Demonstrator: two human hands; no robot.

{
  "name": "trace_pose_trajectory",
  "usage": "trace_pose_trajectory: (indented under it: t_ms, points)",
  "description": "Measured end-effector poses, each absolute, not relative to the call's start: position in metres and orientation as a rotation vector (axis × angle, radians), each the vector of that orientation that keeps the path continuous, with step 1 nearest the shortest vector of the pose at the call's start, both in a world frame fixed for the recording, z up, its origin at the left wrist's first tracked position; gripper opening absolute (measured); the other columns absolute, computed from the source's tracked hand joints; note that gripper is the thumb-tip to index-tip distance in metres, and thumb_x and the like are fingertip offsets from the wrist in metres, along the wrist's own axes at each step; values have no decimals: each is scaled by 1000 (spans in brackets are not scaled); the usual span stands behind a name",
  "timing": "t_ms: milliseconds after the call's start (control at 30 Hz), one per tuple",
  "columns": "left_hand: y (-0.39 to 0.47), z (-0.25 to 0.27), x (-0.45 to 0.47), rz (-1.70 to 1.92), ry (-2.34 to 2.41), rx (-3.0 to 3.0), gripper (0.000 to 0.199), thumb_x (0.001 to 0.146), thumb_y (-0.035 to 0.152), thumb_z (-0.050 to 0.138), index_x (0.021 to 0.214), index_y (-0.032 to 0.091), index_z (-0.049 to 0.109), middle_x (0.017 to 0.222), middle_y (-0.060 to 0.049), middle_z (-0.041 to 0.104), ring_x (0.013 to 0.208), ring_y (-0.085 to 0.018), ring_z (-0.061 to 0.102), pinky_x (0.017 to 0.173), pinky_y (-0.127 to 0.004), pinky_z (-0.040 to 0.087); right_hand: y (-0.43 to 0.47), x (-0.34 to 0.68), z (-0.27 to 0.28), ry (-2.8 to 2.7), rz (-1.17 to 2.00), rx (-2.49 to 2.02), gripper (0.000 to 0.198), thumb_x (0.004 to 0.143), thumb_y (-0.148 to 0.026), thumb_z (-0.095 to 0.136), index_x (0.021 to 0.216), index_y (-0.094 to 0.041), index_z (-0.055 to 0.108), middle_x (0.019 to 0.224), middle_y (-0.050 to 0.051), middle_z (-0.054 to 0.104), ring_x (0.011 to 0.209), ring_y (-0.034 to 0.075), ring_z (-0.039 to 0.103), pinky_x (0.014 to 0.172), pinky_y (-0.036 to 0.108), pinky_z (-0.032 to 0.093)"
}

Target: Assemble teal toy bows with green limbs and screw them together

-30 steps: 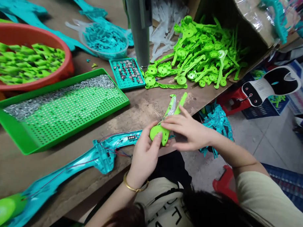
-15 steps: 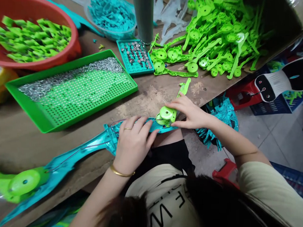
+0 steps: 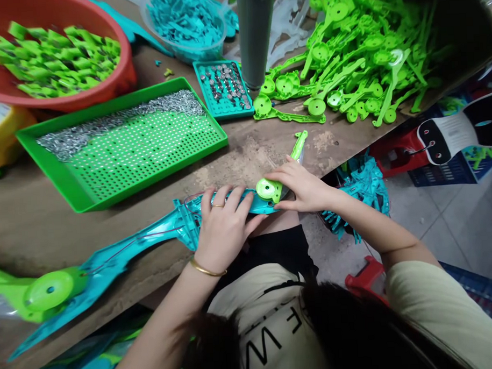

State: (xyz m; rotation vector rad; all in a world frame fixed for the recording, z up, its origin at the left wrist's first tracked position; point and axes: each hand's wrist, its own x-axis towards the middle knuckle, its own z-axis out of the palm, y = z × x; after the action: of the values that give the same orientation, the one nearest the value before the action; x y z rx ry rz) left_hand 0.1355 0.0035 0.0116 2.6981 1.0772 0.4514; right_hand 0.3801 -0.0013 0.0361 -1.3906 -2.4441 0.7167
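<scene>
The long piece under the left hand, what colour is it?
The long piece is turquoise, showing best in the head view.

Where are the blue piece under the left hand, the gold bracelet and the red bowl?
Blue piece [image 3: 127, 255]: head view, its middle.
Gold bracelet [image 3: 207, 271]: head view, its band.
Red bowl [image 3: 126, 75]: head view, right wall.

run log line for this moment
left hand: on long blue part | right hand: holding round-ended green part over blue part's end | green tray: metal pieces
</scene>
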Motion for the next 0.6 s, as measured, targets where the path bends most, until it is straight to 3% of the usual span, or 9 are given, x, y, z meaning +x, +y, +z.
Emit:
trace_pose_trajectory:
  t_ms: [267,600]
  points:
    - [6,13,136,438,1062,2692,43,90,46,55,121,18,63,125,-14,64,118,-33,52,109,-56,29,-1,381,34,-2409,753,-1367,57,89,-54,52,133,-17,51,123,13,62,121,28,54,120,65,12]
    - [11,27,142,358,1077,2706,51,92,49,50,126,12,56,112,-17,69,105,-32,60,102,-49,33,3,384,28,-2374,784,-1321,58,85,-57,58,128,-17,54,117,12,64,117,26,57,120,62,17]
